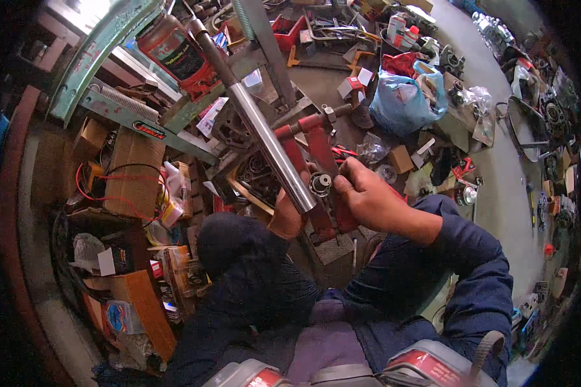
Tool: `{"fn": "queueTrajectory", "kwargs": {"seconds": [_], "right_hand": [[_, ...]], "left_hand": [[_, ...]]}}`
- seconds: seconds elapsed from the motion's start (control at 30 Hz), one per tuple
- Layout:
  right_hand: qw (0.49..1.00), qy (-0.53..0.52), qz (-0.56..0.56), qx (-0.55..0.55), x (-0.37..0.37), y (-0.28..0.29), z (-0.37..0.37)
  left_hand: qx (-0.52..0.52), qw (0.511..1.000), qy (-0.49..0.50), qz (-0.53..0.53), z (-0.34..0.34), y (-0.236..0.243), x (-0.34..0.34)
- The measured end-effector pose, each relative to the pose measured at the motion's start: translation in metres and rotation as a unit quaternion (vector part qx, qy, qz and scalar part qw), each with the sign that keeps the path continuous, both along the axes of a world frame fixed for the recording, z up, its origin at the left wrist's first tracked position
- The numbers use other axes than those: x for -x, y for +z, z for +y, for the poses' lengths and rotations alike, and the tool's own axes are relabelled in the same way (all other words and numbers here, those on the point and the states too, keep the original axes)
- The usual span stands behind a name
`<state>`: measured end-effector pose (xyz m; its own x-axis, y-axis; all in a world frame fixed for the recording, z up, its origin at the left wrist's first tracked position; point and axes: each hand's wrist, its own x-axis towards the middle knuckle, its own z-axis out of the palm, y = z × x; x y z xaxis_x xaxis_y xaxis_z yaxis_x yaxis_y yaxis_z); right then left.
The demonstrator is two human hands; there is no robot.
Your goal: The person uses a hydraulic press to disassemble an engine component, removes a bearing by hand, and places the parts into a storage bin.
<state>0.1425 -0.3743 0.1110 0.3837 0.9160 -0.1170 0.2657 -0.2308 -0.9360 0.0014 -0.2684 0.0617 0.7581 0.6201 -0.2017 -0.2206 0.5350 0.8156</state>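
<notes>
A red metal clamp-like tool (320,145) with a threaded bolt across its far end stands in front of my knees. Set against its near part is a small round metal part (320,184) with a hole in its centre. My right hand (376,198) is closed, thumb and fingers pressed together at the tool's right side, close to the round part; what lies in its grip is hidden. Behind the lower end of a shiny steel bar (268,138) is my left hand (285,216), its fingers mostly covered, so its grip does not show.
A green press frame (106,55) with springs and a red bottle jack (177,57) stands at the far left. Cardboard boxes (134,169) crowd the left side. Beyond my right hand sits a blue plastic bag (403,103). Metal parts and tools litter the floor.
</notes>
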Motion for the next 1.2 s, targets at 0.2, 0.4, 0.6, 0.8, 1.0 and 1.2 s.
{"fn": "queueTrajectory", "kwargs": {"seconds": [0.2, 0.4, 0.6, 0.8, 1.0, 1.2], "right_hand": [[1.000, -0.007, 0.007, 0.017, 0.004, -0.004, 0.004], [0.995, -0.017, 0.096, 0.012, -0.005, -0.024, 0.009], [0.990, 0.092, 0.095, 0.057, -0.016, -0.010, 0.006], [0.989, 0.147, -0.006, -0.020, -0.011, -0.003, 0.007], [0.978, 0.207, -0.009, -0.003, -0.022, -0.003, 0.000], [0.979, 0.173, 0.103, 0.008, -0.026, -0.010, 0.008]], "left_hand": [[0.019, 0.997, 0.053, -0.046, 0.003, -0.030, 0.001], [0.005, 0.998, -0.038, 0.055, 0.012, -0.017, -0.002], [-0.152, 0.985, -0.082, -0.013, 0.029, -0.024, 0.015], [-0.071, 0.995, -0.057, 0.038, 0.026, -0.023, 0.029], [-0.067, 0.997, -0.036, -0.012, 0.016, -0.009, 0.022], [-0.010, 0.990, -0.098, -0.096, 0.033, -0.027, 0.030]]}}
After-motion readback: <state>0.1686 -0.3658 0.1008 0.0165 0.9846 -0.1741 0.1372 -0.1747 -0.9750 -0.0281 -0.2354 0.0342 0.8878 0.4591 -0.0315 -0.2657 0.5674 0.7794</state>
